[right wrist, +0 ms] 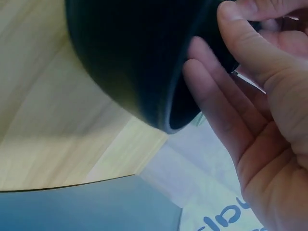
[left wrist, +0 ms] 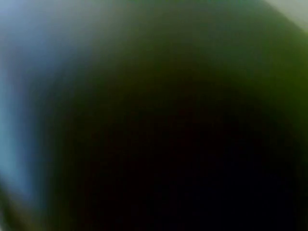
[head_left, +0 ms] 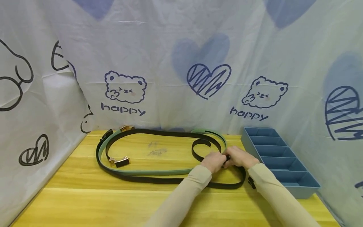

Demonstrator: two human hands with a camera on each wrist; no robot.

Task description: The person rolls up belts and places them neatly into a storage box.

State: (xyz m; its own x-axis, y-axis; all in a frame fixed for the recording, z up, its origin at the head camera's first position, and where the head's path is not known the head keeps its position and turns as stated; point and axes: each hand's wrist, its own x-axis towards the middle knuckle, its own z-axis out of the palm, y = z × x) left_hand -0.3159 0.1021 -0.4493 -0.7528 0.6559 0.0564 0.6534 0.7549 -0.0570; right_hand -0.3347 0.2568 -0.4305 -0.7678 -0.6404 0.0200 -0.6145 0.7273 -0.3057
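My left hand and right hand meet over a black belt at the right of the loops. Both grip the belt with curled fingers, and the exact spot is partly covered by them. In the right wrist view a wide curve of the black belt passes my right hand, whose thumb and fingers pinch it; other fingertips show beside them. A curled black belt end lies just left of the hands. The left wrist view is too dark and blurred to make anything out.
A green belt lies looped with black ones on the wooden table. Buckles sit at the left: a gold-and-black buckle, a black buckle and a gold buckle. The blue compartment box stands to the right.
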